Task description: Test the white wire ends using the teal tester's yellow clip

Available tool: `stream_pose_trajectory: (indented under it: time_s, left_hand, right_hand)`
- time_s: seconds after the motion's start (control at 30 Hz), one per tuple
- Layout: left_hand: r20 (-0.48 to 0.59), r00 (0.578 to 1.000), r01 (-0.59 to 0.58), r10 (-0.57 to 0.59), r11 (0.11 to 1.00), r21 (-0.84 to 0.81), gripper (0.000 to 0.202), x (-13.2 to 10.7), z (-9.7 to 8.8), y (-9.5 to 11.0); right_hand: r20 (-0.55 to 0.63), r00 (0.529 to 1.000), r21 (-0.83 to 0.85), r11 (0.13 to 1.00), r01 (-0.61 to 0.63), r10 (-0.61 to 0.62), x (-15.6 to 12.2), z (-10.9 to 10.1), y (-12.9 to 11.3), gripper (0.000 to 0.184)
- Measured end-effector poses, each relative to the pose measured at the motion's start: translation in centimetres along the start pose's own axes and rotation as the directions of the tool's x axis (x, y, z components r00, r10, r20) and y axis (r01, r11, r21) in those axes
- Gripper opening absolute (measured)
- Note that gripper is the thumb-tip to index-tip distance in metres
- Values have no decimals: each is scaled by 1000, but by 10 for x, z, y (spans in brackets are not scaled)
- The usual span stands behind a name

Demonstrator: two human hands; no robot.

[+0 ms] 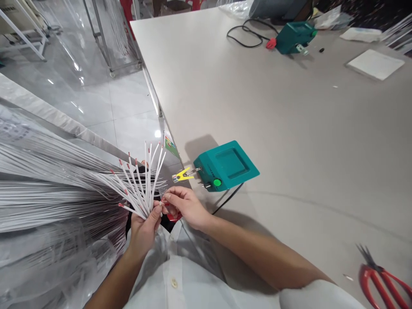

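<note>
A fanned bunch of white cables [144,191] with reddish tips is gripped in my left hand [144,232], close to my body. My right hand [188,207] meets it at the fingertips, pinching the end of one cable, where thin strands seem to show. What exactly lies between those fingertips is too small to make out fully. Just beyond my right hand, a teal box [227,167] with a green button rests near the table edge. A yellow clip [184,174] sticks out from its left side, apart from my fingers.
Long white cables [48,171] hang in a thick mass at my left. Red-handled scissors [380,274] lie at the table's [289,128] near right. A second teal box [294,37] with a black cord stands at the back, near a white pad [375,64].
</note>
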State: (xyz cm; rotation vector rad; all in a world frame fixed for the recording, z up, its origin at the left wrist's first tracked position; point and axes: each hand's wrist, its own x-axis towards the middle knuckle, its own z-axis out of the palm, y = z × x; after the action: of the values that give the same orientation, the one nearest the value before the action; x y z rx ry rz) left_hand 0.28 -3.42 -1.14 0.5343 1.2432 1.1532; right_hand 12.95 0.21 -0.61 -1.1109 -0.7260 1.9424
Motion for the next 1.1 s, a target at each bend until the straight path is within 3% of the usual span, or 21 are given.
stream_pose_trajectory:
  time_s: [0.13, 0.2, 0.47, 0.63, 0.73, 0.83, 0.97, 1.03, 1.1]
  left_hand:
    - [-7, 1000, -10, 10, 1000, 18, 17, 0, 1, 1]
    - [-7, 1000, 1, -1, 1000, 28, 17, -1, 0, 0]
    - [97, 995, 13, -27, 990, 138, 16, -2, -8, 1]
    - [62, 998, 18, -27, 990, 142, 15, -3, -7, -1]
    - [11, 1000, -10, 8, 994, 111, 15, -3, -3, -4]
    - [-19, 999, -39, 41, 996, 78, 14, -2, 2, -3]
    - [-66, 995, -68, 70, 997, 32, 12, 0, 5, 3]
    - [-71, 995, -70, 72, 997, 32, 12, 1, 5, 6]
    - [-66, 996, -65, 67, 997, 38, 13, 2, 5, 6]
  right_hand:
    - [-41, 984, -38, 984, 174, -176, -6, 0, -5, 36]
    - [7, 972, -62, 970, 237, -237, -9, 0, -8, 37]
    - [202, 936, -259, 906, 336, -289, -6, -5, -9, 19]
    - [188, 893, -598, 674, 434, -408, -9, -6, -12, 21]
    - [181, 851, -708, 535, 461, -494, -11, -5, -11, 29]
    - [274, 789, -759, 380, 529, -550, -12, -7, -8, 34]
    - [445, 705, -822, 59, 566, -552, -13, -12, -6, 27]
    - [421, 715, -833, 73, 548, -558, -14, -13, -8, 25]
    - [329, 741, -827, 201, 526, -586, -15, -13, -11, 20]
